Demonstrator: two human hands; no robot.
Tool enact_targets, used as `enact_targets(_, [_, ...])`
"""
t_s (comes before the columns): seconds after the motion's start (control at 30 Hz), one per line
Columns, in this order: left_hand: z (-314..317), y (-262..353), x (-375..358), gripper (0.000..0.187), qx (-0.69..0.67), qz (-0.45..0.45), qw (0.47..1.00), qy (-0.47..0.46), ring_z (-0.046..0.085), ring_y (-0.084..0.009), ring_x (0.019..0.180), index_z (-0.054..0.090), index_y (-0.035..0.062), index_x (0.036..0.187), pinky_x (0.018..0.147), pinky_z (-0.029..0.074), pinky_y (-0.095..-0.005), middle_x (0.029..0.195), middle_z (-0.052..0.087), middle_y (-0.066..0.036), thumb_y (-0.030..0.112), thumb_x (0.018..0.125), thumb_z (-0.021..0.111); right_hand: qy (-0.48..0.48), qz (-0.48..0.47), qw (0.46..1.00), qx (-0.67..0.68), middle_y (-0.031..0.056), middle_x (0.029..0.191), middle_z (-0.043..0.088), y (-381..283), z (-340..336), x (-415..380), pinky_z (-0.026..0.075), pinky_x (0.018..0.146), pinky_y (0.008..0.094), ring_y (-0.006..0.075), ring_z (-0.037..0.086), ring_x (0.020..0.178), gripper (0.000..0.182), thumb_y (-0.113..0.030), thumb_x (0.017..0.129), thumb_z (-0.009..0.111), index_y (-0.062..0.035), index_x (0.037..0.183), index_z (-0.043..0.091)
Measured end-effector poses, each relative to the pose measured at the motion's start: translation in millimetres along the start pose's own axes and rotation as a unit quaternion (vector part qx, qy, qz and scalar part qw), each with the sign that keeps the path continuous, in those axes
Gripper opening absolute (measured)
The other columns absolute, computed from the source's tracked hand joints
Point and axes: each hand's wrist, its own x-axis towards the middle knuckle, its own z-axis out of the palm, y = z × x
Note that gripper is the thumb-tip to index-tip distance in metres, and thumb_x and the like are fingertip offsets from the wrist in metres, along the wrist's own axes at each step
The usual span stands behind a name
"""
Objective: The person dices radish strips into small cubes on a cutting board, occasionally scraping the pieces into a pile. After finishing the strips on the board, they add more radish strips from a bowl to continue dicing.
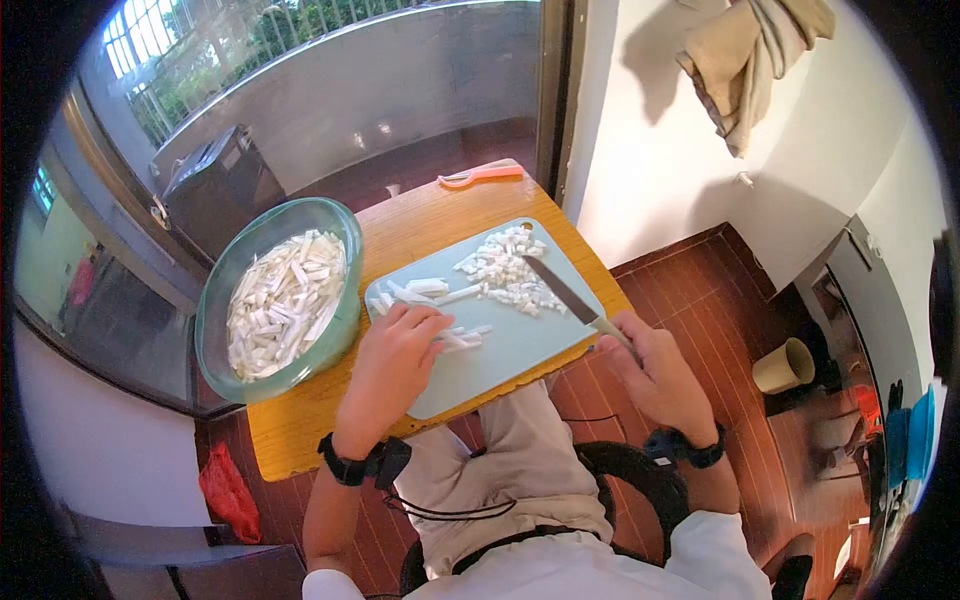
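My right hand (650, 368) is closed round the handle of a kitchen knife (562, 288). Its blade points up and left, its tip by a heap of diced white vegetable (512, 268) on a pale blue cutting board (530, 345). At the board's left side my left hand (395, 355) has its fingers curled over white vegetable strips (460, 338), partly hiding them. More loose strips (420, 290) lie just beyond those fingers. Left of the board, a green translucent basin (350, 245) holds a large pile of cut white strips (285, 305).
A pink peeler (482, 176) lies at the far edge of the small wooden table (400, 220). A red plastic bag (230, 490) is on the floor at left, a bin (783, 366) at right. Cloth (755, 60) hangs on the wall. My legs are under the table's near edge.
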Motion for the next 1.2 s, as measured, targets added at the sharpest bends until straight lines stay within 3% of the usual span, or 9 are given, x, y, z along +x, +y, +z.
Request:
enact_targets(0.07, [10, 0, -2, 0.018, 0.006, 0.039, 0.999, 0.008, 0.068, -0.0345, 0.114, 0.082, 0.0085, 0.115, 0.101, 0.055, -0.0482, 0.114, 0.075, -0.012, 0.012, 0.099, 0.076, -0.003, -0.066, 0.998, -0.016, 0.0278, 0.086, 0.069, 1, 7, -2, 0.053, 0.073, 0.0512, 0.0465, 0.073, 0.084, 0.024, -0.024, 0.115, 0.061, 0.0004, 0.113, 0.061])
enact_targets(0.17, [9, -18, 14, 0.017, 0.027, 0.031, 0.999, -0.004, 0.068, -0.0344, 0.11, 0.082, 0.0078, 0.113, 0.095, 0.054, -0.0479, 0.108, 0.074, -0.011, 0.014, 0.098, 0.078, -0.003, -0.07, 0.998, 0.007, 0.0258, 0.082, 0.067, -3, 26, 24, 0.053, 0.07, 0.0508, 0.0476, 0.071, 0.079, 0.022, -0.021, 0.115, 0.06, -0.0001, 0.111, 0.059])
enact_targets(0.37, [15, -14, 19, 0.015, -0.004, 0.002, 1.0, 0.012, 0.069, -0.0351, 0.105, 0.082, 0.0073, 0.11, 0.093, 0.053, -0.0476, 0.104, 0.074, -0.011, 0.017, 0.099, 0.078, -0.02, -0.019, 0.999, 0.02, 0.0239, 0.077, 0.067, -1, 36, 29, 0.052, 0.065, 0.0491, 0.0471, 0.071, 0.074, 0.019, -0.02, 0.115, 0.06, -0.0014, 0.11, 0.06])
enact_targets(0.47, [12, -14, 22, 0.014, 0.009, -0.004, 1.0, 0.016, 0.069, -0.0352, 0.104, 0.082, 0.0058, 0.107, 0.092, 0.054, -0.048, 0.103, 0.074, -0.011, 0.015, 0.098, 0.079, 0.0, -0.056, 0.998, 0.008, 0.0233, 0.076, 0.067, 12, 45, 30, 0.051, 0.064, 0.0485, 0.0452, 0.072, 0.073, 0.017, -0.019, 0.114, 0.062, -0.0019, 0.112, 0.06])
enact_targets(0.7, [17, -16, 26, 0.012, -0.005, -0.026, 0.999, 0.029, 0.069, -0.0349, 0.104, 0.083, 0.004, 0.104, 0.093, 0.055, -0.0482, 0.102, 0.074, -0.011, 0.012, 0.096, 0.08, -0.008, -0.019, 0.999, 0.024, 0.0235, 0.076, 0.067, 15, 59, 25, 0.051, 0.063, 0.0489, 0.045, 0.071, 0.072, 0.015, -0.016, 0.112, 0.065, -0.0021, 0.117, 0.06])
enact_targets(0.8, [16, -8, 22, 0.016, -0.022, -0.019, 1.0, -0.004, 0.069, -0.0347, 0.105, 0.083, 0.0049, 0.11, 0.093, 0.055, -0.0479, 0.104, 0.073, -0.012, 0.013, 0.097, 0.08, -0.01, -0.006, 0.999, 0.041, 0.0234, 0.076, 0.068, 18, 62, 24, 0.05, 0.062, 0.0485, 0.0444, 0.071, 0.071, 0.015, -0.015, 0.112, 0.064, -0.0017, 0.118, 0.061])
enact_targets(0.97, [7, 11, 11, 0.039, 0.051, 0.004, 0.998, -0.034, 0.063, -0.0353, 0.116, 0.077, 0.0087, 0.135, 0.098, 0.055, -0.0479, 0.121, 0.066, -0.012, 0.017, 0.097, 0.082, -0.008, 0.034, 0.998, 0.043, 0.0228, 0.076, 0.068, 18, 62, 22, 0.051, 0.062, 0.047, 0.0424, 0.071, 0.07, 0.016, -0.016, 0.113, 0.063, -0.0014, 0.12, 0.063])
enact_targets(1.1, [17, 13, 2, 0.044, 0.046, -0.02, 0.998, -0.034, 0.062, -0.0359, 0.117, 0.074, 0.0088, 0.139, 0.099, 0.054, -0.0485, 0.123, 0.065, -0.012, 0.018, 0.096, 0.082, -0.014, 0.049, 0.998, 0.039, 0.0236, 0.077, 0.068, 16, 63, 23, 0.051, 0.062, 0.046, 0.0423, 0.071, 0.071, 0.017, -0.016, 0.113, 0.063, -0.0009, 0.121, 0.063])
enact_targets(1.2, [20, 23, -2, 0.045, 0.056, -0.029, 0.998, -0.027, 0.062, -0.0358, 0.116, 0.074, 0.0083, 0.139, 0.098, 0.054, -0.0487, 0.121, 0.065, -0.013, 0.019, 0.096, 0.083, 0.002, 0.004, 1.0, 0.013, 0.0248, 0.08, 0.07, 16, 65, 23, 0.053, 0.063, 0.045, 0.0432, 0.072, 0.072, 0.017, -0.015, 0.113, 0.062, -0.0005, 0.122, 0.064])
